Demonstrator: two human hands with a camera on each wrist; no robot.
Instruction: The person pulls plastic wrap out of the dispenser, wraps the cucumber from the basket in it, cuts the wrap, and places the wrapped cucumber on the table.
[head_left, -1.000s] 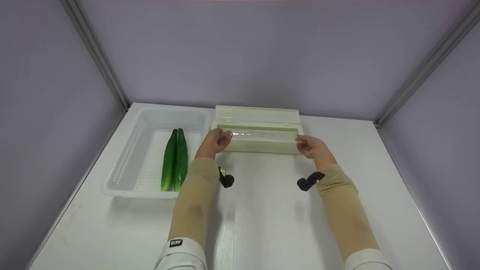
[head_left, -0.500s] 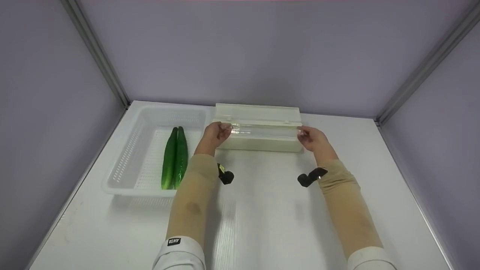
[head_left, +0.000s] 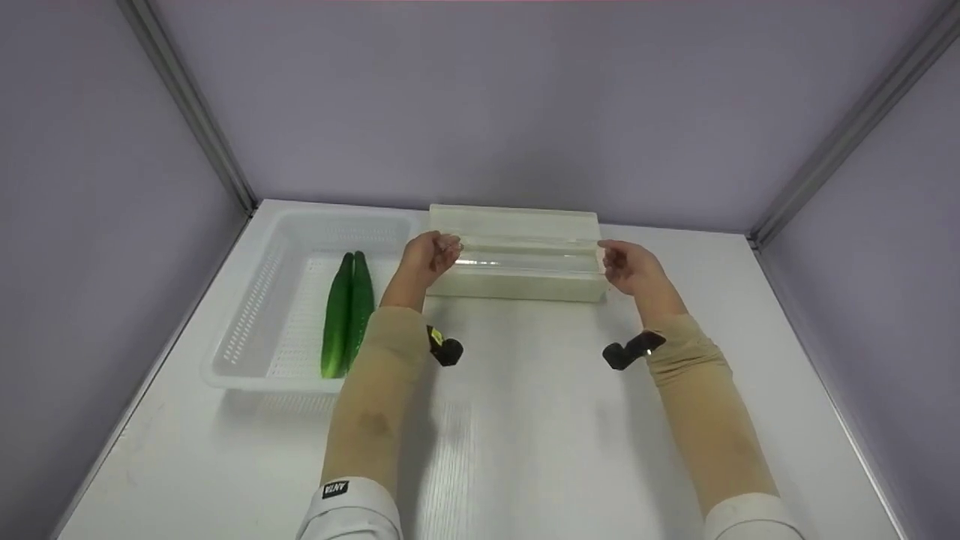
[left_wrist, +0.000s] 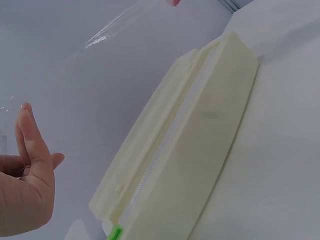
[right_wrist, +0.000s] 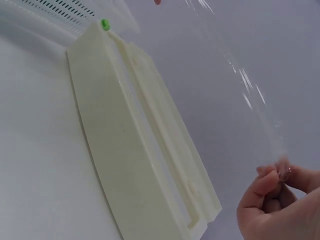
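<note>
My hands, left (head_left: 427, 259) and right (head_left: 628, 268), have lifted the film (head_left: 525, 259) higher off the box (head_left: 517, 289), each pinching a corner. Two cucumbers (head_left: 349, 313) lie in the basket (head_left: 247, 330).

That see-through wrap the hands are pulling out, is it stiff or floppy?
Probably floppy: the cling film looks very thin and wrinkles where the right hand pinches it. It likely weighs almost nothing, and only seems flat because the left hand holds the other corner.
</note>
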